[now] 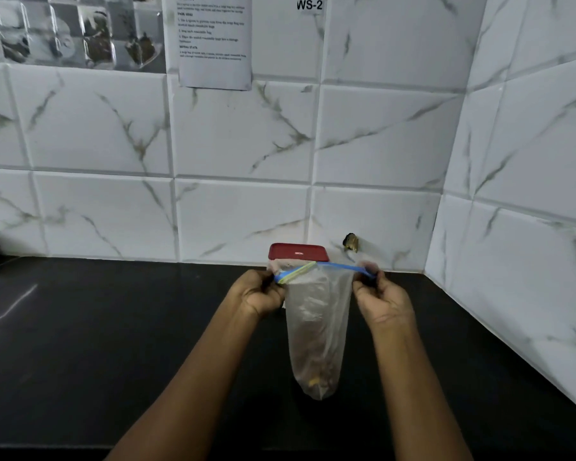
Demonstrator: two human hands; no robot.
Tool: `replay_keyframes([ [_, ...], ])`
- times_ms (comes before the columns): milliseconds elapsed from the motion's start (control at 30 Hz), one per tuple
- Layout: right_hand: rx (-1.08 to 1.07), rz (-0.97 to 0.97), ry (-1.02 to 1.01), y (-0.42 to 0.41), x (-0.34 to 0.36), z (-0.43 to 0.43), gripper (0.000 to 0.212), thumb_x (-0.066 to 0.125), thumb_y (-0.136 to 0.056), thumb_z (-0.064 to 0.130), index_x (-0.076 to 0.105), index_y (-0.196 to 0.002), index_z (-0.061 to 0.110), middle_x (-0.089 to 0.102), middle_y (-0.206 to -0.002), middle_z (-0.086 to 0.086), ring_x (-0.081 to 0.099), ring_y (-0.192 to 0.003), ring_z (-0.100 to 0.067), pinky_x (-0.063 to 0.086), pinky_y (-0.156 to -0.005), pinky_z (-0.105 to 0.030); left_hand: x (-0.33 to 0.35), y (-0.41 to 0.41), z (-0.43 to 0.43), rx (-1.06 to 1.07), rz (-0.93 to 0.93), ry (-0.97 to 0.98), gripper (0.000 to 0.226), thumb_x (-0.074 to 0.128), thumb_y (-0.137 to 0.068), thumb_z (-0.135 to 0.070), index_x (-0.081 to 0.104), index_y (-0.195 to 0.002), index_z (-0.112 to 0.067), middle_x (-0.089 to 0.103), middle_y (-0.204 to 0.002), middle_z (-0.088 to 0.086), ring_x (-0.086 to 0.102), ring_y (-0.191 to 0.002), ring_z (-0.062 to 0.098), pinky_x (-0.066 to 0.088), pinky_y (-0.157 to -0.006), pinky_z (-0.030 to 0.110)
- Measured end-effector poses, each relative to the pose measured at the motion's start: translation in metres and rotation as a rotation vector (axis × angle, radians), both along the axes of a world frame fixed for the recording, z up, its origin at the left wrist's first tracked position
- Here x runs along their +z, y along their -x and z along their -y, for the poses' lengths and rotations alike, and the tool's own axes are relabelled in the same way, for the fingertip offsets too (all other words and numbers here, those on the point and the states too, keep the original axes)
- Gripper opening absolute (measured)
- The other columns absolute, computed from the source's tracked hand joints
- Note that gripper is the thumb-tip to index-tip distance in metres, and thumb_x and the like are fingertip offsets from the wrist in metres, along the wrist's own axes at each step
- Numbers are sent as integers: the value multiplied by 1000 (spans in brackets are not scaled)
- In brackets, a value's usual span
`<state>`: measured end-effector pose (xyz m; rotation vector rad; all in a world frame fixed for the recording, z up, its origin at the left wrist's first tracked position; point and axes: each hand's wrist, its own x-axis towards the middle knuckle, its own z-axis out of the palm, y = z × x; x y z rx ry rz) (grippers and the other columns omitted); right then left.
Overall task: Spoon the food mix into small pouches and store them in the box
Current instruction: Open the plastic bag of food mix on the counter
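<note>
While the head view looks down over both forearms, the left hand (261,294) and the right hand (381,299) are raised above the black tabletop (113,327), each with its fingers curled in and pinching one end of the blue zip strip (341,267) at the top of a clear pouch (316,327). Between the two hands the strip is pulled out roughly level, and near its left end a yellow-green edge shows beside the blue. From the strip the pouch hangs straight down, narrowing toward its bottom, where a small amount of brownish food mix (317,382) sits; whether the pouch's tip touches the tabletop cannot be told. Just beyond the pouch, at the far edge of the tabletop against the white marble-patterned tiled wall (240,134), stands a box with a red lid (298,252), its body mostly hidden by the pouch and the hands. A small dark object (350,242) shows on the wall to the right of the box. Higher up, a printed sheet (213,41) is stuck to the tiles, and a label reading WS-2 (309,5) is to its right.
</note>
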<state>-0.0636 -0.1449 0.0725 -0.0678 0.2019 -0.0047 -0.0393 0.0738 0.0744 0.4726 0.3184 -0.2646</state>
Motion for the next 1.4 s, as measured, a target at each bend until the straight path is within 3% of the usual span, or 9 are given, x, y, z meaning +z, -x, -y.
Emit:
replay_keyframes([
  [133,126,-62,-108,-16,-20,9,38,45,-98,-5,59,-134,-1,65,-130,-16,66,-114,-22,50,-106,-29,-9,-10,-12,25,-7,60,27,33,-100,9,60,-98,11,63,-92,25,62,-96,27,47,-111,37],
  [267,105,20,237,-1,-18,6,33,63,-91,4,65,-124,5,71,-119,-15,69,-106,-28,65,-72,-44,-9,-8,-24,-18,123,4,20,60,-98,-11,65,-93,8,68,-79,18,69,-78,29,63,-74,42],
  [500,-311,-72,1683,28,-23,10,22,75,-96,25,72,-109,8,77,-92,-7,70,-70,-18,55,-57,-24,-8,-10,-22,65,478,-1350,31,76,-89,-15,64,-117,-7,73,-106,13,73,-92,27,64,-81,46],
  [667,-475,-76,1984,32,-15,7,17,69,-98,18,66,-114,12,73,-99,-6,73,-79,-22,59,-60,-32,11,3,-13,293,596,-2035,20,70,-94,-30,66,-106,-14,65,-94,-1,64,-85,19,48,-69,32],
  [800,-324,-62,2002,34,-8,-3,17,65,-100,31,66,-97,14,72,-91,-2,75,-73,-20,65,-70,-43,15,2,-1,155,592,-2042,43,67,-97,-41,63,-73,-5,60,-65,3,60,-61,20,50,-55,29],
  [933,-220,-76,2160,25,-13,-11,22,70,-97,30,71,-83,13,73,-83,-5,71,-75,-19,62,-69,-41,10,-4,7,-8,451,-1410,32,71,-97,-31,66,-80,-6,62,-73,13,60,-69,25,60,-69,43],
  [1067,-8,-72,1254,13,-18,-20,13,60,-101,3,67,-90,5,72,-90,-14,68,-81,-22,61,-58,-34,-3,-1,9,-306,190,-774,18,59,-104,-18,69,-103,-3,74,-105,16,70,-96,30,55,-102,49],
  [1167,102,-107,539,14,-22,-25,14,50,-104,-3,65,-101,-2,68,-95,-19,66,-86,-26,62,-51,-31,-20,1,12,-327,73,-491,20,54,-107,-16,71,-100,-7,75,-89,17,75,-71,29,65,-67,43],
  [1400,-113,-131,47,13,-56,2,22,47,-106,2,65,-99,-7,70,-109,-23,68,-95,-21,52,-102,-25,-43,-6,-4,-96,-104,-181,27,50,-108,-21,68,-91,-11,71,-92,11,66,-83,26,52,-80,40],
])
